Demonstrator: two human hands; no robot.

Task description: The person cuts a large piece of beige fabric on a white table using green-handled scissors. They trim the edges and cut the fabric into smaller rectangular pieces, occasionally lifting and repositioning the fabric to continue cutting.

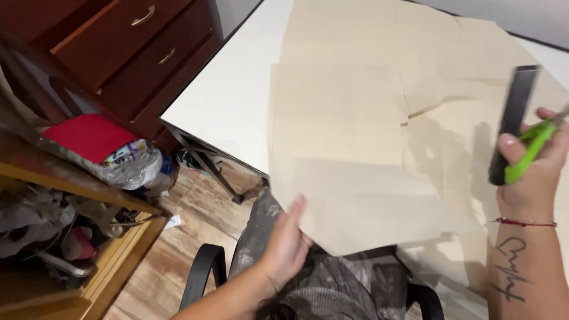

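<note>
We see our left hand (pixel 288 240) at lower centre, fingers grasping the beige paper sheet (pixel 355 178) overhanging the white counter (pixel 231 101), right hand (pixel 533 166) at right edge, fingers clenched around green-handled scissors (pixel 530 148) and a dark ruler (pixel 512 121)

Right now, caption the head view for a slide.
Left hand holds beige paper on white table; right hand grips green scissors.

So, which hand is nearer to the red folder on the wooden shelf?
Left. The left hand holds the paper's lower edge, right of the red folder. The right hand, holding scissors, is at the far right.
</note>
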